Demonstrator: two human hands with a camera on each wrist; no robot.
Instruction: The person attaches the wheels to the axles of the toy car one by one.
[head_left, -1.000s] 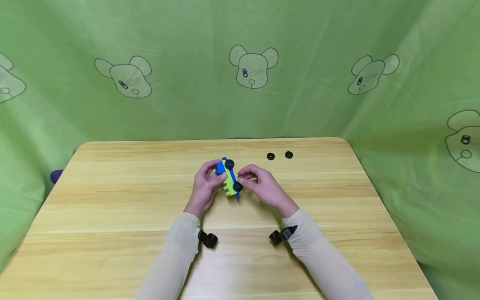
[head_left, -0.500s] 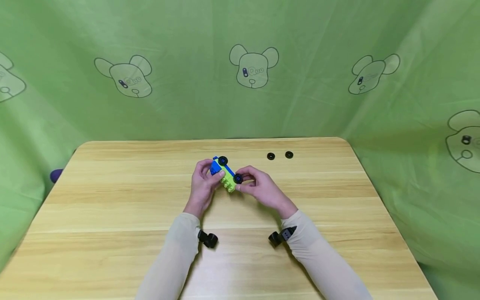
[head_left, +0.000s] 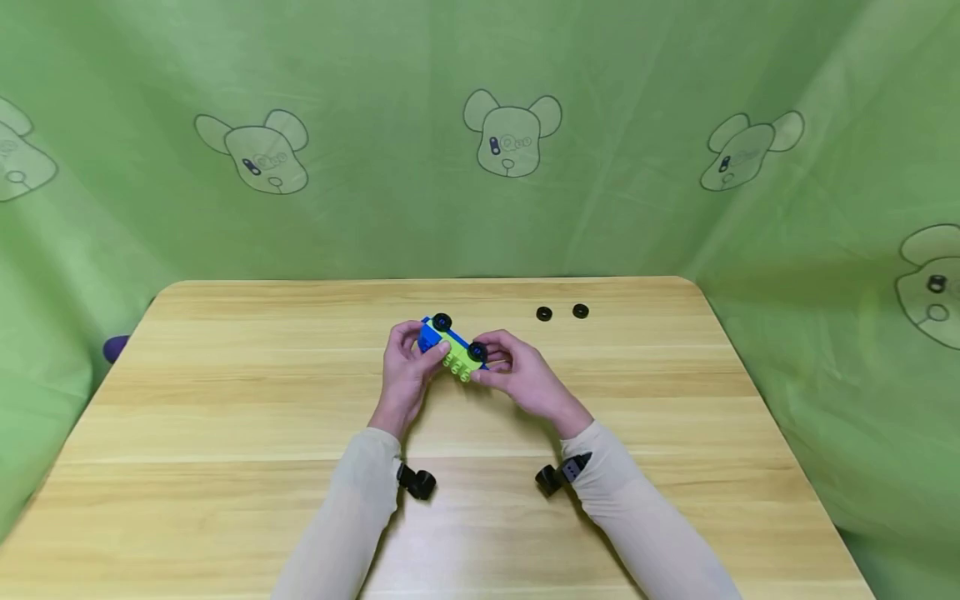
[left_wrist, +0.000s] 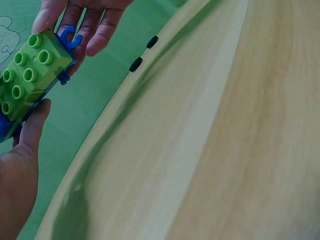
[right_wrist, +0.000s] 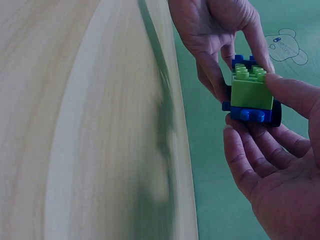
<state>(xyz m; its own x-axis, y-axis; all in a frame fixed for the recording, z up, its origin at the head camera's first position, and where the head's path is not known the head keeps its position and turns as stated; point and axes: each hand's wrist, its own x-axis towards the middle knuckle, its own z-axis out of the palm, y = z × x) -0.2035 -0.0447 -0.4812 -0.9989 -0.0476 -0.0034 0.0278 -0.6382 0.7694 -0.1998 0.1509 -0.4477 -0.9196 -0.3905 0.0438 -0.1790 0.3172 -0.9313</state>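
A toy car [head_left: 459,353] made of building bricks is held above the table, tilted on its side in the head view. Studded green bricks [left_wrist: 37,62] sit on its blue base, and a blue hook [left_wrist: 69,38] sticks out at one end. Two black tyres are fitted along the side that the head view shows. My left hand [head_left: 405,367] grips the blue front end, thumb across the body. At the hook end my right hand [right_wrist: 280,165] holds the car, its thumb against the green brick and its fingers beneath the base.
Two loose black tyres, a left one [head_left: 543,313] and a right one [head_left: 581,311], lie flat near the back edge of the wooden table [head_left: 225,400]. A green curtain [head_left: 375,167] with printed bear heads hangs behind.
The toy car has turned anticlockwise in the head view, its hook end swinging up toward the right hand. My right fingers, apart from the hook end earlier, now hold it.
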